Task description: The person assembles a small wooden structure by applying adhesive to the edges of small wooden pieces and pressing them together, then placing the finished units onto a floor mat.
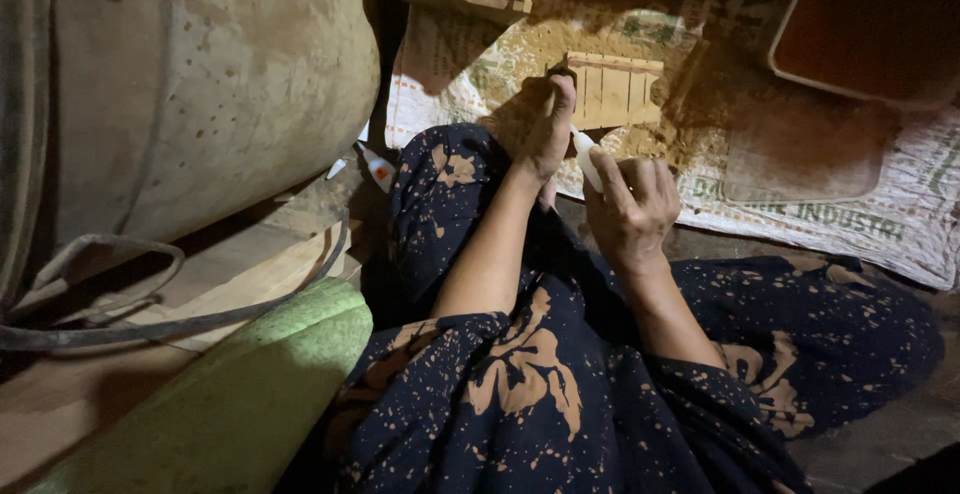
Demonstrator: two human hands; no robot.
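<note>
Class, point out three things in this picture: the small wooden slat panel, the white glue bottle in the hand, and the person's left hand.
wooden slat panel (612, 91), head view, middle slats.
white glue bottle (586, 159), head view, body.
left hand (548, 134), head view, back of hand.

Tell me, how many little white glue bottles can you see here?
2: one glue bottle held in the right hand beside the slatted wooden panel, another lying left of the knee. Others may be hidden in shadow.

One head-worn camera looks steeply down from close above the seated person's lap, facing toward twelve o'clock across a printed sack (900, 224) spread on the floor.
</note>
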